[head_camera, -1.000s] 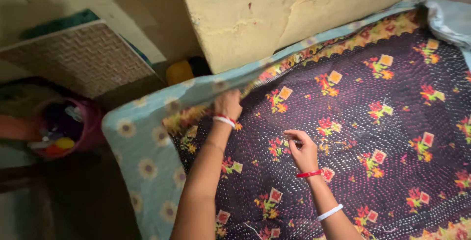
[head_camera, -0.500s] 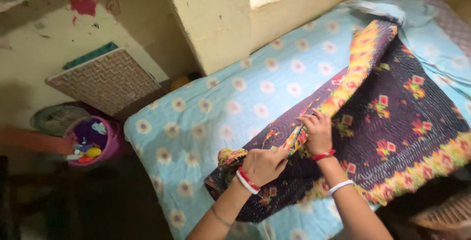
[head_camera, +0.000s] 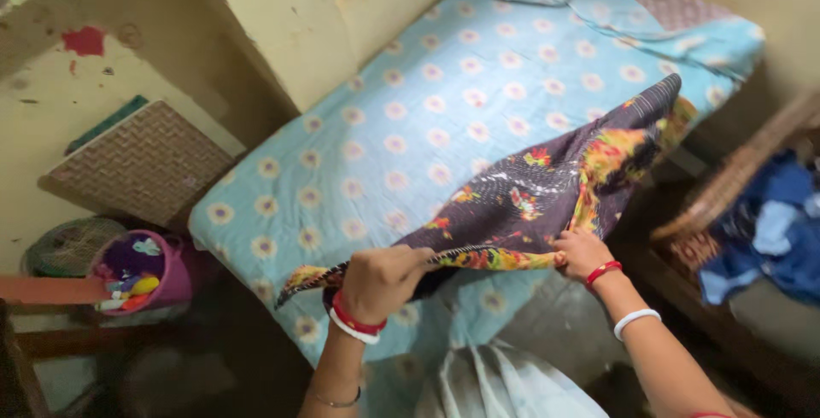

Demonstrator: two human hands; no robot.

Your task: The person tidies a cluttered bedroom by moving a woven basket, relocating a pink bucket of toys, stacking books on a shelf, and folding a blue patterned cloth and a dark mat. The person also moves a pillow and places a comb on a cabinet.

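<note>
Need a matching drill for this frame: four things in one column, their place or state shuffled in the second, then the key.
Things
1. dark purple floral quilt
2. light blue sheet with round flowers
3. pink plastic bucket of small items
4. woven brown mat

Places or states
A. leaning against the wall
B. spread flat over the bed
C. on the floor left of the bed
D. lifted by its yellow border, pinched by left hand and right hand

Pairs: 1-D, 2-B, 3-C, 4-A
</note>
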